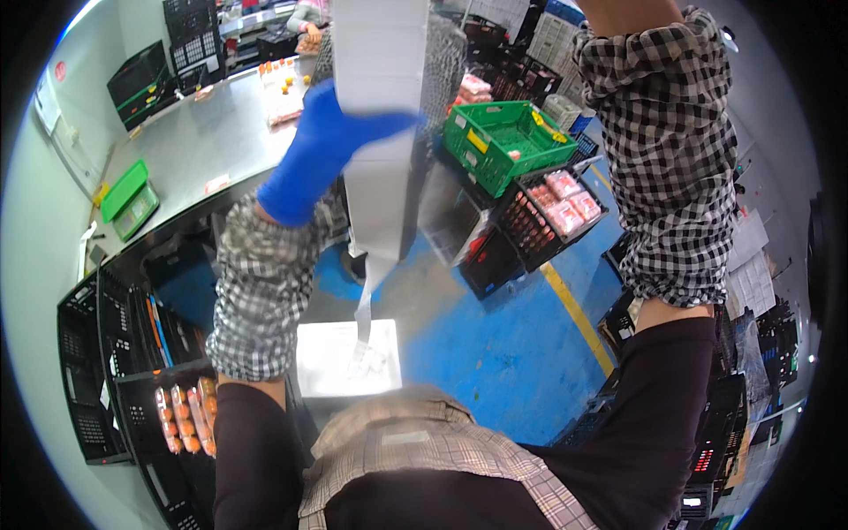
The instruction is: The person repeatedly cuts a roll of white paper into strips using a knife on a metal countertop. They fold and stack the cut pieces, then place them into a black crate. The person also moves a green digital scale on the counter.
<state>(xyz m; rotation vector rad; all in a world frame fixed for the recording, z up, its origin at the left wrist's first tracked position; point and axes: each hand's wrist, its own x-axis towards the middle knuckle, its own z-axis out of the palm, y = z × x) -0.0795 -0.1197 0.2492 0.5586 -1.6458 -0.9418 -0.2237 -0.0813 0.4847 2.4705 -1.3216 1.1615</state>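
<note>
My left hand (318,146), in a blue glove, is at the left edge of a long white column (379,179) with horizontal seams. The thumb stretches across the column's front face, while the fingers point up along its edge. Motion blur hides whether they grip it. My right hand is out of view past the top edge; only the bare forearm (629,14) and checked sleeve cover (662,159) show. Below the column, a thin pale strip (366,298) hangs into a white bin (311,361) in front of my apron (417,444).
A steel table (199,142) at left bears a green scale (132,202) and loose tomatoes (287,83). At right, a green crate (487,159) adjoins a black crate (517,225) of packed red produce (566,202). Packed tomatoes (185,417) lie lower left. A co-worker's hand (313,32) shows at the back.
</note>
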